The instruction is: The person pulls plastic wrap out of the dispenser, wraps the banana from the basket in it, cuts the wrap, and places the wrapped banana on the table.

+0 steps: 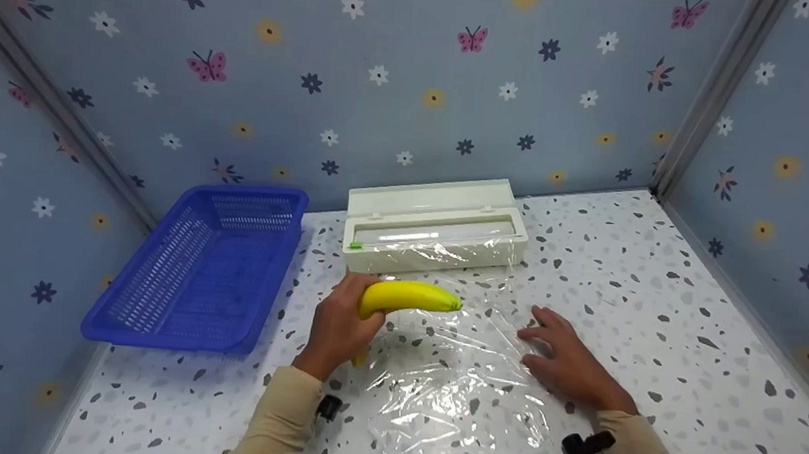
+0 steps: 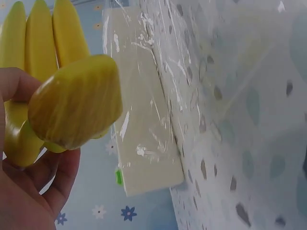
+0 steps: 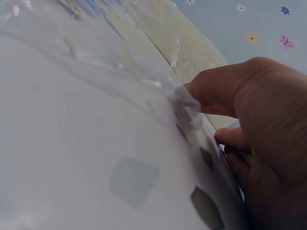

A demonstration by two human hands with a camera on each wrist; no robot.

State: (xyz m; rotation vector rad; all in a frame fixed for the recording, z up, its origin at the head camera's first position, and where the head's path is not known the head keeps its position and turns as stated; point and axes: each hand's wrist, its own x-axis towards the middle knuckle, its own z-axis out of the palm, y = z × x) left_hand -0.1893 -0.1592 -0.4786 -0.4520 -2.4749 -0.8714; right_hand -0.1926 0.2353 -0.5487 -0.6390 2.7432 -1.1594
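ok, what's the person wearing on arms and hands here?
Both hands are bare: left hand, right hand. Long beige sleeves cover both forearms. A small black wrist-mounted device sits at each cuff, one on the left and one on the right. No gloves are visible.

Staged recording booth, not a lived-in kitchen: three upright panels papered in blue with flowers and butterflies (image 1: 413,80), joined at metal corner posts (image 1: 707,98), enclose a speckled terrazzo-look tabletop (image 1: 653,298). Kitchen-type props only: cling-film dispenser box (image 1: 436,232), blue plastic basket (image 1: 198,270). Camera units are strapped at both wrists of the person
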